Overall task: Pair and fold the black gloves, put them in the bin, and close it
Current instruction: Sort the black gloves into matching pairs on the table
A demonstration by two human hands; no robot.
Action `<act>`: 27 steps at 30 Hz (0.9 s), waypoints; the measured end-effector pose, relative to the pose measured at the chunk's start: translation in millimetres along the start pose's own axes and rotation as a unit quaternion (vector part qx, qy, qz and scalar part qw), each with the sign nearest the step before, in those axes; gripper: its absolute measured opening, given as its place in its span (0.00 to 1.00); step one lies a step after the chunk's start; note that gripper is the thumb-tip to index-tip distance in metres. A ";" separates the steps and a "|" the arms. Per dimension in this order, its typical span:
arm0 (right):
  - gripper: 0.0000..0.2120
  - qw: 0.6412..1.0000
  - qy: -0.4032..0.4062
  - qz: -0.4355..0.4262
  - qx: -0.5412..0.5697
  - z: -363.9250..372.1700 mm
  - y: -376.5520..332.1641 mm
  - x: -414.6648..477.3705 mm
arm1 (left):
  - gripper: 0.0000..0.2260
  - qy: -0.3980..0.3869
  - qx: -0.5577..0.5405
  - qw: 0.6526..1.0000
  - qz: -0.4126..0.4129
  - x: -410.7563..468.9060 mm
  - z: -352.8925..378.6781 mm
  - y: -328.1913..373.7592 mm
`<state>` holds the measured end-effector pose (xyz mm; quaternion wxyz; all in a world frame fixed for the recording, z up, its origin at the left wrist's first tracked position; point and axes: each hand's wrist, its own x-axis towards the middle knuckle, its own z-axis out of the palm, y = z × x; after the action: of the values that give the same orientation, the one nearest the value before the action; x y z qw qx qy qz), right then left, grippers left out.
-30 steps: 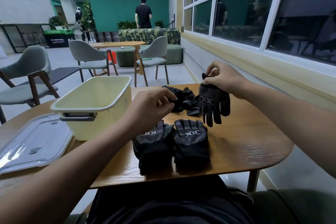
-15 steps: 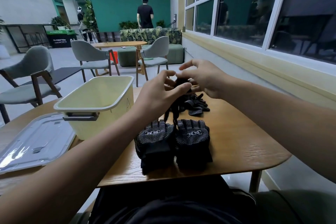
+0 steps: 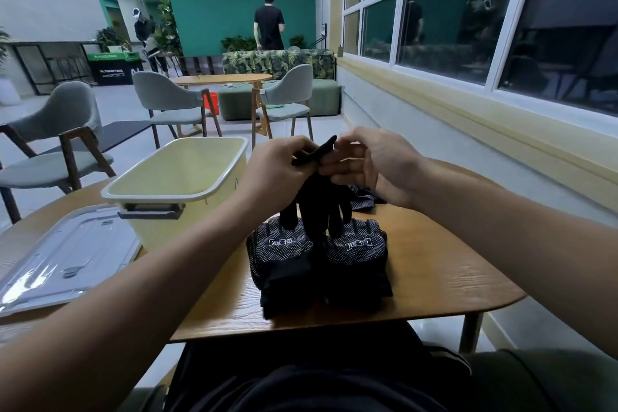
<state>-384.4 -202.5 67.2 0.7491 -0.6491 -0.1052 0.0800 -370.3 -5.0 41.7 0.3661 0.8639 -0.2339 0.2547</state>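
My left hand (image 3: 277, 174) and my right hand (image 3: 371, 164) pinch the cuff of a black glove (image 3: 317, 201) between them, above the table. Its fingers hang down over two folded glove bundles, the left bundle (image 3: 279, 261) and the right bundle (image 3: 356, 256), which lie side by side with white logos up. Another loose black glove (image 3: 364, 199) lies on the table behind my right hand, partly hidden. The cream bin (image 3: 180, 184) stands open to the left of my hands. Its clear lid (image 3: 63, 257) lies flat at the table's left.
The wooden table (image 3: 444, 271) ends close on the right and front. A window wall runs along the right. Grey chairs (image 3: 57, 140), a second table (image 3: 224, 78) and a sofa stand behind. Two people stand far back.
My hands came together from apart and both took hold of one glove's cuff. The glove now hangs lower, its fingers over the two folded bundles.
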 end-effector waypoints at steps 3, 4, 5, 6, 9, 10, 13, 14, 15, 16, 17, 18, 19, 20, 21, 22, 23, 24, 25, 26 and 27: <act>0.20 0.998 -0.029 0.046 -0.016 -1.5 14.8 -2.2 | 0.05 0.015 -0.010 1.000 -0.005 2.6 0.1 4.4; 0.26 0.996 -0.052 0.070 -0.015 -2.2 19.7 -2.5 | 0.07 0.018 -0.010 1.000 -0.004 3.4 0.7 6.1; 0.33 0.992 -0.077 0.096 -0.012 -3.4 24.5 -2.0 | 0.08 0.020 -0.008 1.000 0.002 4.2 1.3 8.1; 0.41 0.988 -0.097 0.120 -0.005 -4.9 29.3 -1.0 | 0.08 0.022 -0.007 1.000 0.010 4.4 2.0 10.1; 0.51 0.982 -0.110 0.152 0.033 -8.1 41.0 5.1 | 0.08 0.028 -0.007 0.998 0.050 2.6 4.8 15.5; 0.50 0.982 -0.104 0.151 0.044 -8.9 43.3 8.2 | 0.07 0.029 -0.005 0.997 0.067 1.0 5.7 17.8; 0.46 0.985 -0.070 0.142 0.074 -12.6 45.1 16.0 | 0.07 0.027 0.022 0.993 0.115 -6.0 9.9 22.7; 0.46 0.985 -0.058 0.138 0.083 -15.0 45.0 18.8 | 0.07 0.019 0.022 0.992 0.123 -8.5 12.2 23.6; 0.46 0.985 -0.045 0.137 0.094 -18.1 44.7 21.7 | 0.07 0.009 0.017 0.991 0.130 -11.0 15.0 23.4; 0.46 0.985 -0.033 0.137 0.104 -20.6 43.7 22.9 | 0.07 0.000 0.013 0.991 0.135 -13.3 17.9 22.7; 0.46 0.983 -0.024 0.140 0.114 -22.6 42.9 24.2 | 0.07 -0.007 0.012 0.990 0.141 -15.8 20.9 21.4; 0.47 0.981 -0.024 0.144 0.125 -25.1 43.2 26.2 | 0.07 -0.014 0.016 0.989 0.148 -18.7 23.7 19.8; 0.47 0.979 -0.033 0.148 0.139 -27.8 44.1 28.1 | 0.07 -0.024 0.023 0.987 0.158 -21.9 26.6 17.8; 0.47 0.976 -0.043 0.151 0.151 -30.7 45.9 30.7 | 0.08 -0.037 0.032 0.985 0.167 -25.3 29.7 15.7; 0.48 0.972 -0.056 0.151 0.169 -33.6 48.6 33.1 | 0.08 -0.052 0.041 0.983 0.172 -29.6 32.8 13.6; 0.48 0.968 -0.071 0.154 0.185 -37.0 51.7 34.9 | 0.08 -0.069 0.050 0.981 0.175 -34.0 36.1 11.6; 0.49 0.962 -0.089 0.160 0.201 -40.1 55.3 36.4 | 0.08 -0.083 0.056 0.979 0.177 -39.0 39.8 9.7; 0.49 0.956 -0.102 0.168 0.215 -44.0 59.8 37.8 | 0.08 -0.098 0.058 0.978 0.176 -43.9 43.5 8.3; 0.49 0.953 -0.114 0.172 0.222 -46.3 63.3 37.9 | 0.08 -0.113 0.057 0.976 0.174 -49.1 47.2 7.6; 0.49 0.954 -0.111 0.170 0.220 -47.9 66.8 37.2 | 0.08 -0.129 0.056 0.975 0.173 -54.2 50.6 7.6; 0.49 0.958 -0.100 0.169 0.209 -49.6 69.7 37.4 | 0.08 -0.143 0.058 0.972 0.175 -59.2 54.1 7.7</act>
<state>-334.2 -230.3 -6.5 0.8292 -0.4749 -0.0493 0.2906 -405.4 -37.5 -23.1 0.2282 0.8569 -0.4160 0.2014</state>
